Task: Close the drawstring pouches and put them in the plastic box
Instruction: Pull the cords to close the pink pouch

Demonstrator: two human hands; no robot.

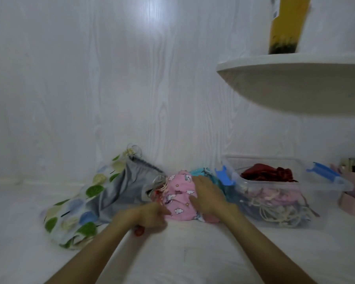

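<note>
A pink unicorn-print pouch lies in the middle of the white surface. My right hand rests flat on its right side, fingers straight. My left hand is at its lower left edge with curled fingers, seemingly pinching the pouch's fabric or cord; motion blur hides the detail. Left of it lie a grey pouch and a pouch with green and blue dots. A teal pouch peeks out behind my right hand. The clear plastic box on the right holds several pouches, a dark red one on top.
The box has blue latches at both ends. A pink container stands at the far right edge. A rounded white shelf juts from the wall above the box, carrying a yellow package. A small red item lies under my left wrist.
</note>
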